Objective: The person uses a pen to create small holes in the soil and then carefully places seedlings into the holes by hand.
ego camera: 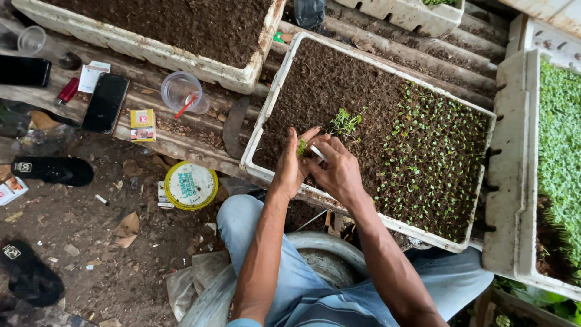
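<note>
A white foam tray filled with dark soil lies in front of me. Rows of tiny green seedlings cover its right half. A loose clump of seedlings lies on the bare soil near the middle. My left hand pinches a small green seedling over the soil at the tray's near edge. My right hand is pressed against the left one and holds a thin white stick between its fingers.
Another soil-filled foam tray lies at the upper left, and a tray dense with seedlings at the right. On the plank sit two phones, a plastic cup, a small box. A yellow-rimmed lid and sandals lie on the ground.
</note>
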